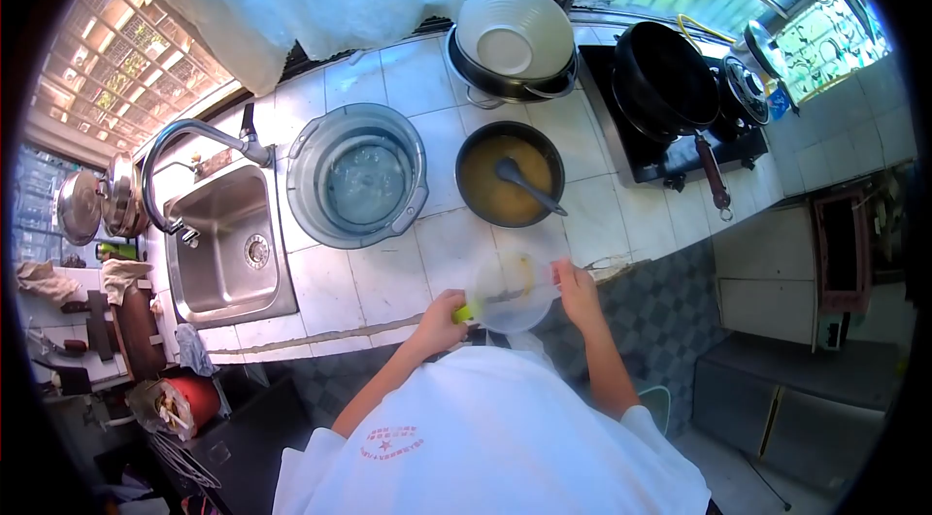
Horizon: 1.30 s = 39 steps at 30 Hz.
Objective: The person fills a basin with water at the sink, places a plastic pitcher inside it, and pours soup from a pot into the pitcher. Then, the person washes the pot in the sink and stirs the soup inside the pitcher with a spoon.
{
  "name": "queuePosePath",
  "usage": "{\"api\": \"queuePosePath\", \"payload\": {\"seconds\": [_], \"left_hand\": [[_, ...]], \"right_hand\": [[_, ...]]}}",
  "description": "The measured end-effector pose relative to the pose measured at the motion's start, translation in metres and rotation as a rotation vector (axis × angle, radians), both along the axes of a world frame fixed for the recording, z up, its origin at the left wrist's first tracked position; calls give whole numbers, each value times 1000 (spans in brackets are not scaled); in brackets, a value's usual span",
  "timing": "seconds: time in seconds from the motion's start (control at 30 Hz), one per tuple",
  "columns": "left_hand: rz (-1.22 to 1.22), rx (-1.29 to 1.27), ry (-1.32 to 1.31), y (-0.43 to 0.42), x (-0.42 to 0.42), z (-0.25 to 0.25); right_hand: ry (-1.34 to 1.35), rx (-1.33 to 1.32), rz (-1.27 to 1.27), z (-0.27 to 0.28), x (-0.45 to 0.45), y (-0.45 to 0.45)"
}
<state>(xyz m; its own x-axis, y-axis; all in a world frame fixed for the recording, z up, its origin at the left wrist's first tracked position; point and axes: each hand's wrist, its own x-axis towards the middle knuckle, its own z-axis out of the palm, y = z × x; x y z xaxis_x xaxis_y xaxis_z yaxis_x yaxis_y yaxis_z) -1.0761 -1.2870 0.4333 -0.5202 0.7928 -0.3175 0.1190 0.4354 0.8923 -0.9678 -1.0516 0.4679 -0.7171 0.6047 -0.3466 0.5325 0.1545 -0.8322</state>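
My left hand (445, 318) is closed around the lime-green grip of a translucent, round, bowl-like utensil (510, 297). My right hand (577, 288) pinches the opposite side of its rim. The utensil is in front of my body, at the counter's front edge, with a yellowish patch showing on or through it; whether it is a mesh sieve or a solid bowl I cannot tell. Just beyond it stands a dark pot (478, 211) of yellowish-brown liquid, with a grey ladle (529, 187) resting in it. Left of the pot is a large grey translucent tub (303, 175) holding clear water.
A steel sink (209, 263) with a curved faucet (155, 156) lies at the left. White and metal basins (476, 20) are stacked at the back. On the right, a black wok (631, 78) sits on a gas stove (631, 151), its handle pointing toward the counter's front edge.
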Motion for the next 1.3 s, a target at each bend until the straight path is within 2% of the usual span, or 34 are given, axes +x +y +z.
{"api": "queuePosePath", "payload": {"seconds": [0.1,0.13,0.17,0.2,0.23,0.3,0.33,0.4,0.43,0.5,0.53,0.6,0.63,0.7,0.73,0.8,1.03,1.1,1.23,1.3], "left_hand": [[128,-5,-54,-15,4,6],[201,-29,-165,-22,4,6],[271,-52,-277,-29,3,7],[276,-48,-279,-36,3,10],[305,11,-238,-43,2,15],[331,77,-200,-54,2,23],[352,71,-204,-60,1,25],[388,59,-217,-64,0,39],[390,61,-217,-66,0,37],[456,25,-185,-70,1,34],[455,23,-184,-69,0,38],[409,-61,25,-64,-5,47],[409,-62,26,-63,-8,48],[381,-65,99,-58,-13,49],[370,-68,100,-54,-16,52],[354,-84,84,-46,-21,62],[437,-90,48,-38,-21,68],[487,-56,27,-41,-18,57],[511,-77,-10,-41,-15,51],[499,-89,27,-40,-14,50]], "right_hand": [[-11,51,65,19,-14,-18],[-12,51,77,21,-19,-23],[74,-64,67,22,-26,-27],[158,-178,52,23,-30,-29],[157,-172,54,22,-34,-26],[47,18,-82,14,-44,-13],[47,25,-80,11,-50,-6],[238,958,-114,7,-64,7],[240,960,-112,6,-71,15],[187,866,149,3,-83,27],[186,864,148,2,-88,31],[8,921,331,2,-101,39],[8,919,330,7,-109,40],[-175,1102,549,19,-122,41],[-180,1098,540,17,-126,45],[-214,1325,677,14,-133,54],[-299,1113,657,47,-109,69],[-349,950,636,55,-99,68],[-347,801,591,47,-87,68],[-203,659,519,32,-84,72]]}}
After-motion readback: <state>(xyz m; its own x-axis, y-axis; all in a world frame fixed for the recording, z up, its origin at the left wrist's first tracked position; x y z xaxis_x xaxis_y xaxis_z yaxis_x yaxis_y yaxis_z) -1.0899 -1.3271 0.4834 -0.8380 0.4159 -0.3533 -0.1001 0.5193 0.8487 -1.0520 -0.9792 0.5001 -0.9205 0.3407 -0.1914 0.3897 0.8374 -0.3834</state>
